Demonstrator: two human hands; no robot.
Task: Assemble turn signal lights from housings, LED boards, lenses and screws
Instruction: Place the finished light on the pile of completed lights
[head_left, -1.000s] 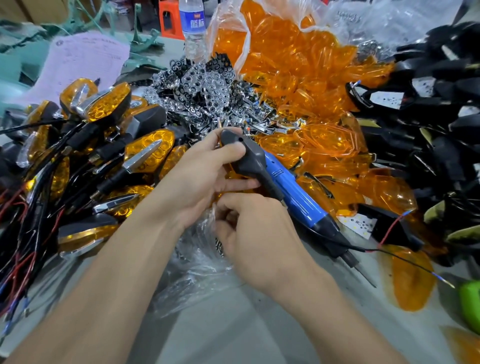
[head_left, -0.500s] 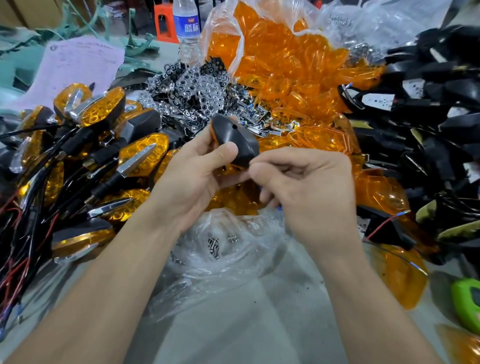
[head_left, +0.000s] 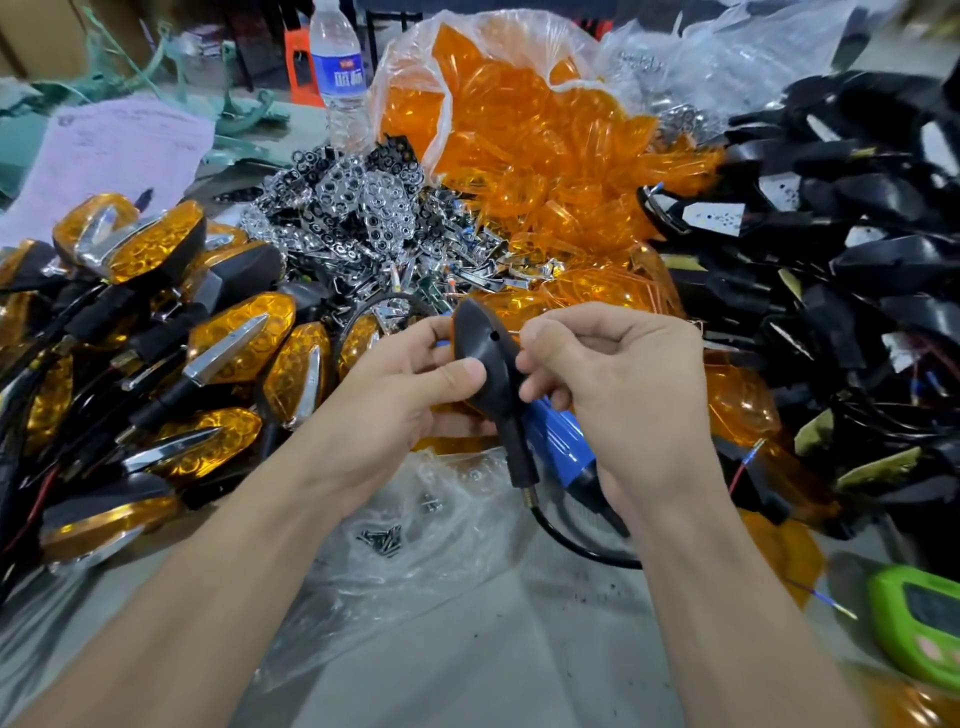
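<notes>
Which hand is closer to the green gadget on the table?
Right. The right hand is left of and beyond the green gadget; the left hand is farther left, past the black housing it grips.

Bright, even light, glare on the orange lenses (head_left: 519, 156), wide-angle bending and blur at the edges.

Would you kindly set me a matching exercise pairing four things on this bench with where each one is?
Things:
1. black plastic turn signal housing
2. clear plastic water bottle with a blue label
3. bright green plastic device
4. small dark metal screws

Places:
A. on crumpled clear plastic film
B. upright at the far side
C. between the left hand and right hand
D. at the lower right edge of the view

Pairs: 1-C, 2-B, 3-D, 4-A.
</notes>
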